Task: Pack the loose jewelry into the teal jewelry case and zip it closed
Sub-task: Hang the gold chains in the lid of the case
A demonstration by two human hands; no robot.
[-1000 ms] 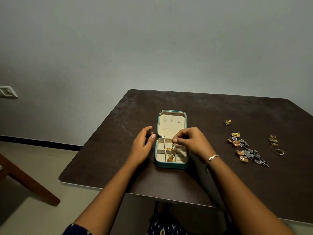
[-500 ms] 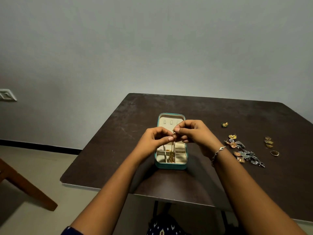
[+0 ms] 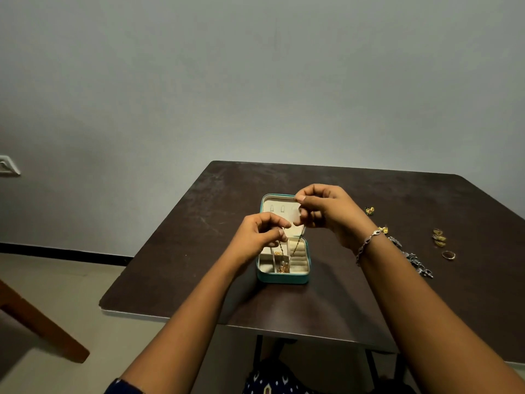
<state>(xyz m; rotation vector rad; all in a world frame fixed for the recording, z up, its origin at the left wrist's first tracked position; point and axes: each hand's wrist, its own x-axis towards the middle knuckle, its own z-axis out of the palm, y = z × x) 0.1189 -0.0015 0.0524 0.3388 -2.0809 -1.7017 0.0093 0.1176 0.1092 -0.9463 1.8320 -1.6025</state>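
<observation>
Between the pinching fingers [image 3: 284, 224] of the left hand [image 3: 260, 237] and right hand [image 3: 326, 214], a thin chain [image 3: 296, 243] hangs into the teal jewelry case [image 3: 282, 278] below; it looks light and floppy, so hold its ends.

wall [image 3: 255, 81]: plain grey, black skirting | floor [image 3: 56, 280]: pale tile | bench [image 3: 199, 251]: dark brown | wall switch [image 3: 8, 166] left | light: dim

Single head-worn wide-angle view, facing forward and down; teal jewelry case [image 3: 282, 278] centred, near; table [image 3: 199, 223] below, wall [image 3: 255, 81] beyond.
</observation>
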